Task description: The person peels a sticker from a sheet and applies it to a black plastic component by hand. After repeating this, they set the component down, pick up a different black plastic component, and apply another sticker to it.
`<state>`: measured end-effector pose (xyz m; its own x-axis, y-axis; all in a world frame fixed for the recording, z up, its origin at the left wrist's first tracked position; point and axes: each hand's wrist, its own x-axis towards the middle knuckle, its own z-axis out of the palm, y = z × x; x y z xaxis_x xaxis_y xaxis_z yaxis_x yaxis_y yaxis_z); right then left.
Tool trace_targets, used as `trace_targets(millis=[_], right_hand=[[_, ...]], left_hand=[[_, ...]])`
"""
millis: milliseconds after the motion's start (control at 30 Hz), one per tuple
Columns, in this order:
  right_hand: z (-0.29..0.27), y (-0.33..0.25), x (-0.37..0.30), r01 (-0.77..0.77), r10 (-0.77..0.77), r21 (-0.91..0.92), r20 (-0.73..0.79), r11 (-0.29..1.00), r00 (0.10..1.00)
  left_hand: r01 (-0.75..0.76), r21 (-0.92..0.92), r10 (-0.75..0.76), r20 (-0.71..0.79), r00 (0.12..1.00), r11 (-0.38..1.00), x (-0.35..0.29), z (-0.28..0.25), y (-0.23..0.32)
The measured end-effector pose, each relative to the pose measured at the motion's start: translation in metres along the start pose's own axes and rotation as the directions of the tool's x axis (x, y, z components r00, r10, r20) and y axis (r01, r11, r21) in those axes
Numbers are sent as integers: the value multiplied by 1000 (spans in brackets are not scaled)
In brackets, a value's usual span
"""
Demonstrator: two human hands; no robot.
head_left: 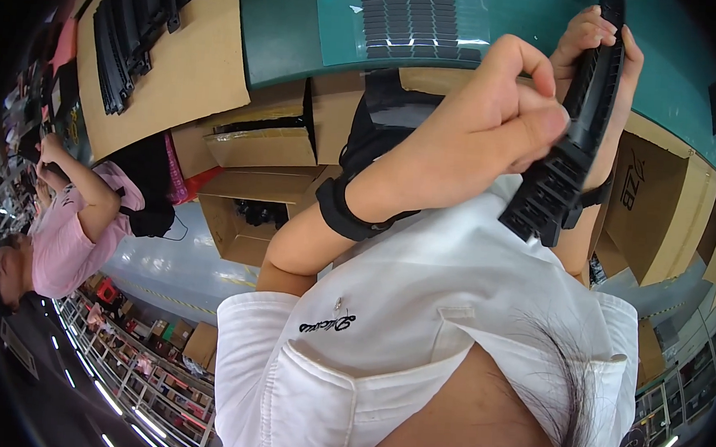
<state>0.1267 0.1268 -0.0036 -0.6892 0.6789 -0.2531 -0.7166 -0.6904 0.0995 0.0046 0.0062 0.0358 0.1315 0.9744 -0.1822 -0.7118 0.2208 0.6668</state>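
Note:
A long black ribbed plastic part [572, 146] is held up at a slant in front of my chest. My right hand [601, 62] wraps round its upper half, fingers on one side and thumb on the other. My left hand [508, 118] is closed beside the middle of the part, thumb and fingers pressed together. Whatever the left fingertips pinch is too small or hidden to make out. Beyond my hands, a sheet of dark strips in rows [411, 18] lies on the green table mat [279, 34].
Several similar black plastic parts [132, 38] lie on a cardboard sheet [195, 74] at the left. Open cardboard boxes [248, 209] stand below the table edge, with another box [654, 209] at the right. A person in a pink shirt [79, 231] works at the far left.

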Motion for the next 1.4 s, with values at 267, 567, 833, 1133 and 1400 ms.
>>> trace_targets(millis=[267,567,833,1133,1400], right_hand=[[23,31,-6,37,-34,125,-25,991,999],[9,9,-1,-8,8,26,-5,1000,1000],[6,13,-3,23,-24,-19,-79,1000,997],[3,-1,1,-23,23,-17,-37,1000,999],[-2,-3,1,-18,20,46,-22,999,1000]], left_hand=[[61,3,-61,82,995,998,2,4,7],[50,-98,-38,117,992,994,6,-7,-5],[0,20,-3,138,990,1000,9,-9,-3],[31,-190,13,228,974,981,13,-16,-11],[-44,-186,86,224,971,981,12,-8,-16]])
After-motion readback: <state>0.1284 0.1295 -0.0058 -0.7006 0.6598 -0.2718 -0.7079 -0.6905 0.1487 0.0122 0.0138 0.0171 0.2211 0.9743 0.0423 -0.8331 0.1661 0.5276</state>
